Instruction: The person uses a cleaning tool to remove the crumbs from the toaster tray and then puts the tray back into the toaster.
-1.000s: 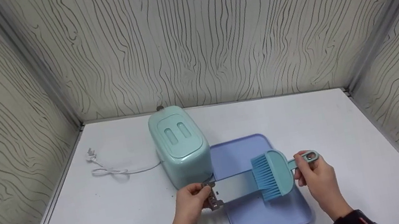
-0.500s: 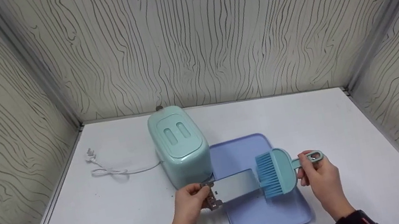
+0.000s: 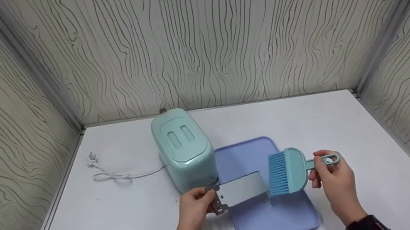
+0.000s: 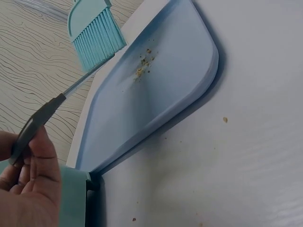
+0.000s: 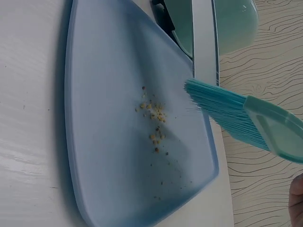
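while left grip (image 3: pixel 193 210) pinches silvery plate (image 3: pixel 242 189), right grip (image 3: pixel 335 181) — angled inward — pinches brush (image 3: pixel 295 170)

The right wrist view crops the right hand (image 5: pixel 297 202).

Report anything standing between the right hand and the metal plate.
Only the brush, held in the right hand; its bristles face the free end of the metal plate. Nothing else visible intervenes.

- A brush (image 3: pixel 295 170) moves right, its bristles (image 3: pixel 278 174), over the metal plate's (image 3: pixel 242 189) end a second ago, now just beyond it from above.
- The right hand (image 3: pixel 337 181) travels right with it.
- The plate's end comes into full view.
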Action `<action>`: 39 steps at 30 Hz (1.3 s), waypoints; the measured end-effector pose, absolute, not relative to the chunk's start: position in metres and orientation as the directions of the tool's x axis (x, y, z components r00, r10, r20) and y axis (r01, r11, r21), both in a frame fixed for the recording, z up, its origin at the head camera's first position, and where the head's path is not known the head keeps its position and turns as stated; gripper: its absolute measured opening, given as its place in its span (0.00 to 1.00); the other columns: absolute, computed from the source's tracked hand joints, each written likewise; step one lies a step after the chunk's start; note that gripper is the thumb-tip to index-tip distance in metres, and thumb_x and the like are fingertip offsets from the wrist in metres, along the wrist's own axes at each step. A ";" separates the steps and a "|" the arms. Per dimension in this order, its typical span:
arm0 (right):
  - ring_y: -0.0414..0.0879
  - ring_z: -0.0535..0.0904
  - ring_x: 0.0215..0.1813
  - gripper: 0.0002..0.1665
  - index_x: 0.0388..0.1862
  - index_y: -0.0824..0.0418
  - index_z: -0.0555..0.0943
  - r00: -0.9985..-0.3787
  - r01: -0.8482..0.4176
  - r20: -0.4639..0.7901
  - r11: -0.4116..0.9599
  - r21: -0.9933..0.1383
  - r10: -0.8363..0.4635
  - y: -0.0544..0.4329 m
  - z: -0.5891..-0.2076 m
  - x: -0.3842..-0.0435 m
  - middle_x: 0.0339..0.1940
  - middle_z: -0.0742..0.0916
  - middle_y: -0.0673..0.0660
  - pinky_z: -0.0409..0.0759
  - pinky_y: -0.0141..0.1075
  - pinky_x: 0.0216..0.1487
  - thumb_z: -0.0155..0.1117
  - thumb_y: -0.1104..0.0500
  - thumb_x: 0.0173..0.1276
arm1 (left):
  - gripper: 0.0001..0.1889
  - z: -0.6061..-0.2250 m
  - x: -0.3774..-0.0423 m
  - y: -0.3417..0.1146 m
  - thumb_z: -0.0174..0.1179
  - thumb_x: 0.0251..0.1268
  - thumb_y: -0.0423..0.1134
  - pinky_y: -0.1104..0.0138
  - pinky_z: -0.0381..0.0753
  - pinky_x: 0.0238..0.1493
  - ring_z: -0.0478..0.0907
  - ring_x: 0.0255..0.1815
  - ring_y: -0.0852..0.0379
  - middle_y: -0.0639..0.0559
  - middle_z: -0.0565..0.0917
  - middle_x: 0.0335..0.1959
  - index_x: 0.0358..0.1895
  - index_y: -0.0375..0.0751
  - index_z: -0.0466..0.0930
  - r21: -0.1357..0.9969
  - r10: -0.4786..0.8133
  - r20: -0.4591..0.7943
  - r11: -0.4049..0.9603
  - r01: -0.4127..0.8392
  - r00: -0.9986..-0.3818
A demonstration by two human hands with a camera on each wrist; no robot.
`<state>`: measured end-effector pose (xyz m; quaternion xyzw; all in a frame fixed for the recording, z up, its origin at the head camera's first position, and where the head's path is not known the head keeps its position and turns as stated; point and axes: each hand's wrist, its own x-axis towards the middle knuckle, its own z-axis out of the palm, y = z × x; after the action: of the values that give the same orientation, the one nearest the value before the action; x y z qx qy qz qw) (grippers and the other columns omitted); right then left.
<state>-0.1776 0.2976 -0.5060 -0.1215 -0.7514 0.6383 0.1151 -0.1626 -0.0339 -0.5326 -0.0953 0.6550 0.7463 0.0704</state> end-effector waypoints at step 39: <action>0.55 0.91 0.36 0.24 0.46 0.67 0.63 -0.968 -0.066 0.066 0.010 -0.998 0.241 0.265 -0.514 -0.178 0.36 0.90 0.67 0.88 0.43 0.41 0.62 0.50 0.76 | 0.07 -0.530 -0.162 -0.035 0.62 0.68 0.31 0.65 0.85 0.36 0.82 0.29 0.57 0.46 0.83 0.33 0.40 0.27 0.82 0.959 -0.031 -0.249 -0.143 -0.243 -0.968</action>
<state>-0.1782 0.2655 -0.5140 -0.0623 -0.7021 0.7008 0.1095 -0.1621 -0.0347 -0.5297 -0.1050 0.6507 0.7487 0.0708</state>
